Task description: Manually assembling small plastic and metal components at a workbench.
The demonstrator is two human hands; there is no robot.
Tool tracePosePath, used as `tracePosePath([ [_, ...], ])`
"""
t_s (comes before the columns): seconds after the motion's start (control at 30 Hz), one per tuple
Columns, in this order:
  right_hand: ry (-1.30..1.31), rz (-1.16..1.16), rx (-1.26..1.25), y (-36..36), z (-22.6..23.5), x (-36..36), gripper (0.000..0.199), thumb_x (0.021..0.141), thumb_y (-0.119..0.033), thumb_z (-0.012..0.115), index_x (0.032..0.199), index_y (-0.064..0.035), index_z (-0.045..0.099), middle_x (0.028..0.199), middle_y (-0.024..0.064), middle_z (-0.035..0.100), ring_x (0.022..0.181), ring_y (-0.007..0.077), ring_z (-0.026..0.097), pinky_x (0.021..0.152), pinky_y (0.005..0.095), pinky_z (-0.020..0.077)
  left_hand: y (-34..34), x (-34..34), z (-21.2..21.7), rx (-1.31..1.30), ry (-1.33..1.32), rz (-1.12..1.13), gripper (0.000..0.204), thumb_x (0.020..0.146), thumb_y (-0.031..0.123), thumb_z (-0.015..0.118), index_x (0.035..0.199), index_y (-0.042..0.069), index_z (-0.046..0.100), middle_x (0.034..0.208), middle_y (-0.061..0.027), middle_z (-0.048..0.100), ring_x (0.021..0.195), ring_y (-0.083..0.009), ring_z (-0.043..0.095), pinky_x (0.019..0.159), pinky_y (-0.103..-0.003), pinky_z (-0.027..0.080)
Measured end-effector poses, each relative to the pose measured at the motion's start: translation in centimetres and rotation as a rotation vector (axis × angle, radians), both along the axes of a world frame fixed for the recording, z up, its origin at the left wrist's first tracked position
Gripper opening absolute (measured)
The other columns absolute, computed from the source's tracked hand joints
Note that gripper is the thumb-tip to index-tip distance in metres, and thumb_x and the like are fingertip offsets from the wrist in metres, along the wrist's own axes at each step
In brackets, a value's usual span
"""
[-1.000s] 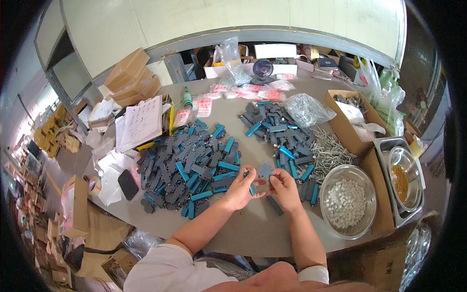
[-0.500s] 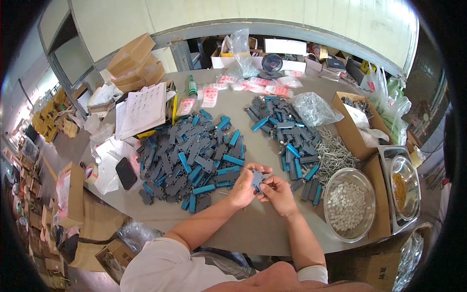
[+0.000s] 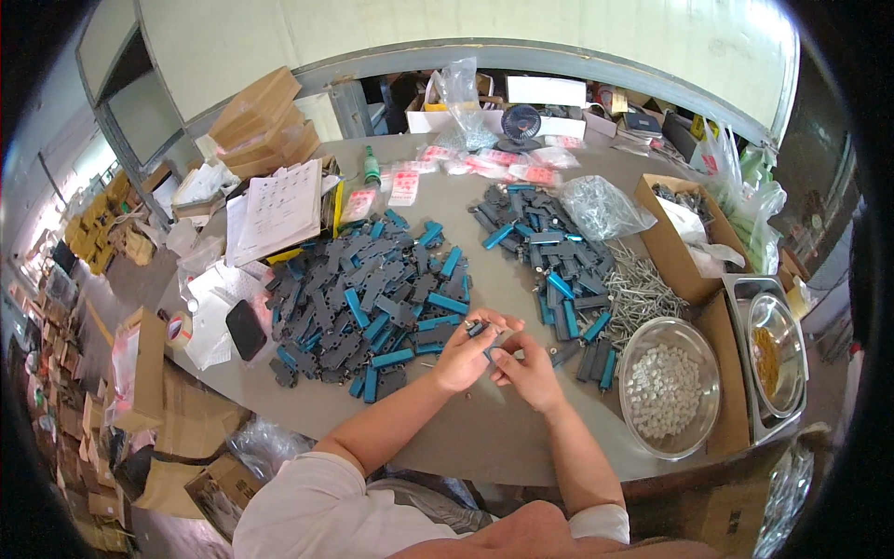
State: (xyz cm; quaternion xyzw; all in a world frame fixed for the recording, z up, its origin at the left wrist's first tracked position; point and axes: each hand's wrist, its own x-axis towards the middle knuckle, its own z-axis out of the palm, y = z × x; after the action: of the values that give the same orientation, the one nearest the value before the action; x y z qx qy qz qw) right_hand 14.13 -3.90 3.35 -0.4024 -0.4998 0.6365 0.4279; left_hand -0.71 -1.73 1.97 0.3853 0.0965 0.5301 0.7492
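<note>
My left hand (image 3: 456, 361) and my right hand (image 3: 528, 374) meet above the table's near middle. A small dark grey plastic housing (image 3: 477, 329) with a notched edge is held by the left fingers, which cover most of it. The right thumb and fingertips are pinched together against its near side; whether they hold a separate small piece is hidden. To the left of the hands lies a large heap of similar grey and teal housings (image 3: 340, 303). A second heap of housings (image 3: 545, 244) is beyond them, to the right.
Loose metal screws (image 3: 644, 291) lie right of the second heap. A clear bowl (image 3: 691, 448) of small white pieces stands near them. Further right are a cardboard box (image 3: 715, 296) and a metal tray (image 3: 792, 424). Papers (image 3: 279, 216), a phone (image 3: 246, 330) and a small fan (image 3: 521, 123) surround the heaps.
The housing has turned in my hands, from its broad face showing to mostly covered by the fingers. Both hands remain in nearly the same place.
</note>
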Motion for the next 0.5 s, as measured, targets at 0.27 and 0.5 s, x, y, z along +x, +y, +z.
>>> tracePosePath([
  [0.27, -0.224, 0.15, 0.255, 0.1, -1.0, 0.2, 0.032, 0.093, -0.028, 0.056, 0.076, -0.0008, 0.056, 0.06, -0.0025, 0.044, 0.055, 0.0078, 0.039, 0.05, 0.0274, 0.0347, 0.2, -0.5, 1.0, 0.127, -0.004, 0.045, 0.02, 0.097, 0.027, 0.044, 0.105, 0.01, 0.051, 0.118, -0.0174, 0.056, 0.127, -0.029, 0.04, 0.104, -0.044, 0.028],
  [0.5, -0.334, -0.063, 0.574, -0.3, -0.5, -0.3, 0.028, 0.089, -0.026, 0.059, 0.074, -0.0016, 0.058, 0.058, 0.0111, 0.05, 0.05, 0.0183, 0.048, 0.049, 0.0347, 0.0387, 0.1, -0.3, 1.0, -0.108, -0.145, -0.061, 0.021, 0.096, 0.031, 0.047, 0.104, 0.012, 0.052, 0.103, -0.0125, 0.061, 0.112, -0.0265, 0.051, 0.088, -0.038, 0.04],
])
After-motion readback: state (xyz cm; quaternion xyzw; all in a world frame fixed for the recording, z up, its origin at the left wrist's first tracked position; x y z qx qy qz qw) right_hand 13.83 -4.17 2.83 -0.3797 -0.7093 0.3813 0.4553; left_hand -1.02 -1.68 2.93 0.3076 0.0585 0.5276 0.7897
